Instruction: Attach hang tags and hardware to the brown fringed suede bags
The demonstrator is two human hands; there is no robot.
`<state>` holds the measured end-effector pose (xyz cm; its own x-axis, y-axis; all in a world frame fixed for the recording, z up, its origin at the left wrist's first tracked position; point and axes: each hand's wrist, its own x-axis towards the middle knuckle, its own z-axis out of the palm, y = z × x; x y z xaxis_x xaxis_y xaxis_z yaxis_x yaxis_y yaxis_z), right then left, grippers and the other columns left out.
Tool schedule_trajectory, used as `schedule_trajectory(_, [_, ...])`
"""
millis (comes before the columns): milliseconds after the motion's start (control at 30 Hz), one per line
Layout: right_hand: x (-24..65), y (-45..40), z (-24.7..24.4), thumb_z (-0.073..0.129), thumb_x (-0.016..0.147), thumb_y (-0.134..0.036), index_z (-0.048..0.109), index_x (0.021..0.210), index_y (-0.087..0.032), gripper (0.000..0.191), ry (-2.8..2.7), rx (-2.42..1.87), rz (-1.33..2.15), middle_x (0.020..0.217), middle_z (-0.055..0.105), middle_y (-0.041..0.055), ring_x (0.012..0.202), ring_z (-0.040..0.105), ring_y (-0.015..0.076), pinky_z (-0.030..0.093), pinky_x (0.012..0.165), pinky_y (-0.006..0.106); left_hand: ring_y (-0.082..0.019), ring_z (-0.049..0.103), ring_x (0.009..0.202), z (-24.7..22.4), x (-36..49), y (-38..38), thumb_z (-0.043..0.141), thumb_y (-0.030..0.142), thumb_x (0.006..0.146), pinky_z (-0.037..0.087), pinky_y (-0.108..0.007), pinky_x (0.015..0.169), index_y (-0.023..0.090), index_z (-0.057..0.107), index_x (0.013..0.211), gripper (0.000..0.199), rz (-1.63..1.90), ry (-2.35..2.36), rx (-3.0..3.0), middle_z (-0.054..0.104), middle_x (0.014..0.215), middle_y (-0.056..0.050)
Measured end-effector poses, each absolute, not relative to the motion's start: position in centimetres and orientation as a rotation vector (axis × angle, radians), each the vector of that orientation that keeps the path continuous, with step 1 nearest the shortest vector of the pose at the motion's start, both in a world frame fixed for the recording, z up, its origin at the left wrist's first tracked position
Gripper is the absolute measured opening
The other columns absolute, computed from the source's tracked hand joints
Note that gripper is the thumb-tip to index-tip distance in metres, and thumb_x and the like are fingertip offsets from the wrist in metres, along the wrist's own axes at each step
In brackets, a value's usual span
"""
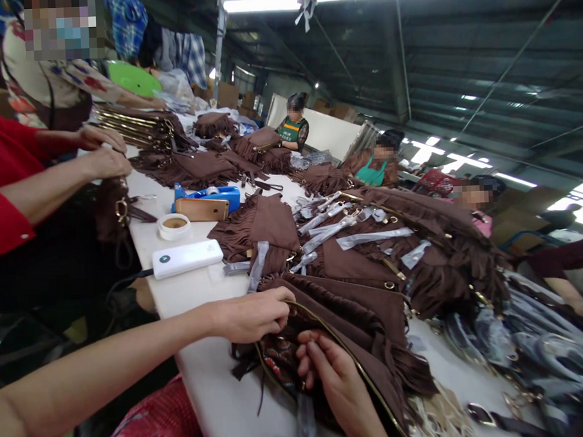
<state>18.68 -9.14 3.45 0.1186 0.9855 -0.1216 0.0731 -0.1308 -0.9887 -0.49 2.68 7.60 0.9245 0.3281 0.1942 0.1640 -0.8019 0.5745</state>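
Observation:
A brown fringed bag lies unzipped at the table's near edge, its patterned lining showing. My left hand is closed on the bag's zippered edge at the upper left of the opening. Over the lining, inside the opening, my right hand has its fingers curled and thumb drawn toward them; whatever may be between the fingertips is too small to make out. Gold zipper teeth run along the opening, beside my right hand.
Piled brown bags with plastic-wrapped straps cover the table beyond. A white power bank, tape roll, phone and blue tape dispenser lie left. A person in red stands left; others work farther back.

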Motion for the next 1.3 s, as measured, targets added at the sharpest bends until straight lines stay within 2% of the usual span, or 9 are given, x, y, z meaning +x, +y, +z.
schedule_trajectory(100, [18.6, -9.3, 3.9, 0.066, 0.075, -0.072, 0.068, 0.091, -0.015, 0.059, -1.146, -1.481, 1.110, 0.064, 0.062, 0.0005, 0.046, 0.045, 0.0091, 0.033, 0.042, 0.019, -0.028, 0.051, 0.115, 9.6, -0.3, 0.5, 0.048, 0.000, 0.082, 0.044, -0.039, 0.099, 0.018, 0.050, 0.082, 0.018, 0.541, 0.490, 2.627, 0.052, 0.129, -0.014])
schedule_trajectory(200, [18.7, -9.7, 5.0, 0.069, 0.078, -0.066, 0.070, 0.086, -0.016, 0.051, -1.211, -1.502, 1.185, 0.059, 0.058, -0.0024, 0.045, 0.043, 0.0068, 0.029, 0.043, 0.018, -0.022, 0.056, 0.089, 10.8, 0.2, -2.3, 0.045, 0.001, 0.081, 0.048, -0.032, 0.076, 0.019, 0.047, 0.086, 0.019, 0.553, 0.653, 2.529, 0.058, 0.104, -0.009])
schedule_trajectory(300, [18.9, -10.2, 5.9, 0.069, 0.080, -0.063, 0.069, 0.080, -0.015, 0.047, -1.208, -1.410, 1.352, 0.060, 0.061, -0.0020, 0.043, 0.043, 0.0045, 0.026, 0.043, 0.017, -0.015, 0.055, 0.066, 10.5, 0.5, -4.4, 0.040, 0.009, 0.090, 0.045, -0.025, 0.062, 0.020, 0.046, 0.088, 0.013, 0.488, 0.578, 2.135, 0.057, 0.078, 0.000])
schedule_trajectory(500, [19.0, -10.9, 5.5, 0.078, 0.069, -0.065, 0.072, 0.078, -0.016, 0.050, -0.997, -1.357, 1.473, 0.066, 0.069, 0.0017, 0.042, 0.050, 0.0049, 0.036, 0.044, 0.016, -0.008, 0.055, 0.052, 7.4, 0.6, -4.4, 0.045, 0.024, 0.092, 0.037, -0.017, 0.047, 0.019, 0.045, 0.086, 0.007, 0.669, 0.538, 1.446, 0.060, 0.071, 0.003])
schedule_trajectory(633, [19.2, -11.7, 4.4, 0.084, 0.064, -0.062, 0.073, 0.085, -0.016, 0.052, -0.905, -1.406, 1.411, 0.062, 0.067, 0.0012, 0.045, 0.055, 0.0093, 0.044, 0.045, 0.020, -0.008, 0.053, 0.052, 6.1, 0.7, -4.1, 0.057, 0.023, 0.083, 0.040, -0.017, 0.049, 0.017, 0.051, 0.088, 0.010, 0.708, 0.532, 1.335, 0.061, 0.068, 0.003])
schedule_trajectory(767, [19.2, -12.0, 4.2, 0.084, 0.067, -0.058, 0.073, 0.083, -0.017, 0.045, -0.917, -1.378, 1.367, 0.067, 0.068, 0.0022, 0.057, 0.061, 0.0138, 0.048, 0.048, 0.021, -0.009, 0.055, 0.053, 5.4, 1.3, -4.7, 0.055, 0.020, 0.078, 0.039, -0.017, 0.048, 0.015, 0.058, 0.084, 0.009, 0.674, 0.568, 1.355, 0.064, 0.067, 0.001])
schedule_trajectory(933, [19.6, -12.1, 3.7, 0.076, 0.076, -0.060, 0.076, 0.087, -0.019, 0.042, -0.985, -1.357, 1.326, 0.066, 0.067, 0.0006, 0.055, 0.055, 0.0099, 0.046, 0.051, 0.018, -0.010, 0.053, 0.058, 5.5, 1.4, -4.9, 0.052, 0.020, 0.085, 0.040, -0.019, 0.055, 0.015, 0.070, 0.081, 0.019, 0.720, 0.624, 1.642, 0.060, 0.067, 0.000])
schedule_trajectory(1067, [20.0, -12.3, 2.9, 0.070, 0.082, -0.058, 0.077, 0.089, -0.021, 0.038, -1.147, -1.411, 1.183, 0.069, 0.069, 0.0014, 0.059, 0.058, 0.0120, 0.048, 0.054, 0.018, -0.012, 0.056, 0.070, 5.9, 1.1, -5.1, 0.046, 0.019, 0.094, 0.040, -0.022, 0.067, 0.017, 0.068, 0.079, 0.026, 0.769, 0.686, 2.010, 0.062, 0.073, 0.000])
schedule_trajectory(1300, [19.7, -12.2, 3.1, 0.060, 0.094, -0.042, 0.076, 0.090, -0.024, 0.025, -1.525, -1.414, 0.897, 0.070, 0.067, -0.0011, 0.064, 0.061, 0.0120, 0.048, 0.059, 0.014, -0.013, 0.051, 0.063, 5.0, 1.4, -5.7, 0.043, 0.017, 0.095, 0.033, -0.025, 0.060, 0.018, 0.057, 0.074, 0.025, 0.715, 0.770, 2.260, 0.060, 0.071, 0.001])
